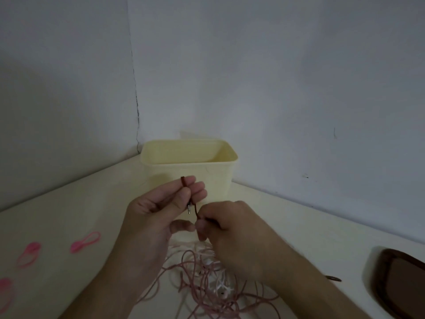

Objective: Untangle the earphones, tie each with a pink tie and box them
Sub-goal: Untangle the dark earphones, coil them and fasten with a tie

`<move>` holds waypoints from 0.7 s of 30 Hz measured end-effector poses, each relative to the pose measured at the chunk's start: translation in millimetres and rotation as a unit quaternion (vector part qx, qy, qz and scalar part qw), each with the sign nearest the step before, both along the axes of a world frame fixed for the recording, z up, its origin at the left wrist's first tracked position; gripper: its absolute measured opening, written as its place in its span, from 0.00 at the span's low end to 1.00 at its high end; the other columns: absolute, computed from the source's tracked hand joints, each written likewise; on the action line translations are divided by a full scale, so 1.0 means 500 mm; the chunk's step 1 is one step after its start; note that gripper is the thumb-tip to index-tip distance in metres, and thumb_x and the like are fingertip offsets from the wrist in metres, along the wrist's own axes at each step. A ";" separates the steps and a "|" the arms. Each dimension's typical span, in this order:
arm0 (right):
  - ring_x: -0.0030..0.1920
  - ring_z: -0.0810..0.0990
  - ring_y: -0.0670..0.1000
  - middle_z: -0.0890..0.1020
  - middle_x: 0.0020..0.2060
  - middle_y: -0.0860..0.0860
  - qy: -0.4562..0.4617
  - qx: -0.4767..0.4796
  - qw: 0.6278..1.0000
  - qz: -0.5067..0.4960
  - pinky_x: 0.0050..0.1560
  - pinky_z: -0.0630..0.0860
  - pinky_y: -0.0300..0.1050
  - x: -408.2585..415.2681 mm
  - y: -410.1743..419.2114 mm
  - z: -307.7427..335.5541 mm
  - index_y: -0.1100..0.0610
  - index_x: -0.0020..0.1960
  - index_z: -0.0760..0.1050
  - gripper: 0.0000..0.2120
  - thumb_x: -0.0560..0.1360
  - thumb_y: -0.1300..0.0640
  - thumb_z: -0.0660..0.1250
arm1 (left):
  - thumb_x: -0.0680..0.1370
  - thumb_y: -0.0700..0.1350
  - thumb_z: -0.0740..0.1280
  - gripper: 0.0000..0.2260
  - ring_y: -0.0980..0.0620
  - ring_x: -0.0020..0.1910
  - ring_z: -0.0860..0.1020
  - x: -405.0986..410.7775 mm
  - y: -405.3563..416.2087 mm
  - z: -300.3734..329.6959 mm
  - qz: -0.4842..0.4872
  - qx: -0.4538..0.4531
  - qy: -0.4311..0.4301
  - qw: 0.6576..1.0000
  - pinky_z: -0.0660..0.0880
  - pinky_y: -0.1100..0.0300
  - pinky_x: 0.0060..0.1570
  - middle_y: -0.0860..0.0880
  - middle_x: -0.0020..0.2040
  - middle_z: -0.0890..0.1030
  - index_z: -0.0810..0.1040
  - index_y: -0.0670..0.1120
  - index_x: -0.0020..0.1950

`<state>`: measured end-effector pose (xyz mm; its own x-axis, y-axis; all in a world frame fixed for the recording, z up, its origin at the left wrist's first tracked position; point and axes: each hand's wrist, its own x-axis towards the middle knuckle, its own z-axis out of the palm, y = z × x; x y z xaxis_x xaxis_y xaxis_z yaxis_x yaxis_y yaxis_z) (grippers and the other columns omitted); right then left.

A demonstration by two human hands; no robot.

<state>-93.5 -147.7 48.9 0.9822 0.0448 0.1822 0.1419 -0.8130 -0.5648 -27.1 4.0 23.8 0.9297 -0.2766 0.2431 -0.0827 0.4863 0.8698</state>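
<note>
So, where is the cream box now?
In the head view the cream box stands centrally in the wall corner, just behind the left hand holding the dark cable.

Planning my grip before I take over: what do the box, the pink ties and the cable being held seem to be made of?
The box looks like pale yellow moulded plastic: smooth matte walls, rounded rim. The pink ties seem rubbery or silicone, lying as limp translucent loops. The cable, pinched by the left hand and right hand, appears rubber-sheathed, dark reddish, bending freely, with a shiny, probably metal plug tip.
</note>
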 end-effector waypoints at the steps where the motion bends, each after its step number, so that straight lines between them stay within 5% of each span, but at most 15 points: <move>1: 0.40 0.79 0.50 0.81 0.38 0.49 0.000 -0.022 1.000 0.007 0.41 0.76 0.50 -0.001 0.003 0.002 0.54 0.42 0.76 0.12 0.84 0.54 0.63 | 0.77 0.36 0.69 0.11 0.49 0.51 0.88 0.002 0.001 -0.002 0.023 0.038 -0.024 0.999 0.79 0.60 0.30 0.43 0.52 0.89 0.86 0.42 0.57; 4: 0.42 0.79 0.50 0.82 0.39 0.47 -0.026 -0.027 0.999 -0.001 0.43 0.77 0.51 -0.006 0.000 0.012 0.49 0.41 0.73 0.11 0.83 0.53 0.63 | 0.79 0.34 0.70 0.12 0.51 0.43 0.87 0.006 -0.002 -0.013 0.059 0.146 -0.090 0.983 0.80 0.59 0.30 0.46 0.45 0.89 0.89 0.49 0.52; 7: 0.37 0.79 0.45 0.83 0.35 0.44 -0.103 0.014 0.994 -0.035 0.39 0.77 0.48 -0.003 -0.022 0.020 0.48 0.40 0.75 0.11 0.81 0.53 0.66 | 0.82 0.35 0.67 0.12 0.52 0.36 0.82 0.001 -0.005 -0.014 -0.023 0.204 -0.113 0.972 0.76 0.59 0.28 0.44 0.38 0.86 0.89 0.46 0.46; 12: 0.26 0.69 0.45 0.73 0.24 0.43 -0.162 0.099 0.979 -0.078 0.29 0.66 0.35 0.001 -0.042 0.026 0.51 0.39 0.80 0.13 0.82 0.52 0.71 | 0.78 0.42 0.68 0.10 0.52 0.30 0.75 -0.011 -0.002 -0.007 -0.152 0.067 0.017 0.986 0.70 0.63 0.25 0.44 0.34 0.78 0.87 0.38 0.44; 17: 0.30 0.73 0.45 0.77 0.29 0.44 -0.102 0.067 0.990 -0.066 0.32 0.68 0.39 0.012 -0.035 0.002 0.51 0.40 0.77 0.11 0.82 0.54 0.65 | 0.69 0.40 0.72 0.12 0.50 0.40 0.86 -0.013 -0.002 0.000 -0.139 -0.052 0.040 0.988 0.74 0.64 0.25 0.39 0.45 0.86 0.88 0.39 0.50; 21: 0.39 0.80 0.52 0.82 0.39 0.49 -0.031 -0.005 0.999 -0.004 0.42 0.78 0.54 0.004 -0.002 -0.009 0.52 0.44 0.76 0.10 0.83 0.55 0.63 | 0.74 0.36 0.70 0.11 0.48 0.48 0.88 -0.004 -0.003 -0.001 -0.038 -0.030 0.018 0.999 0.78 0.62 0.29 0.40 0.52 0.88 0.88 0.40 0.54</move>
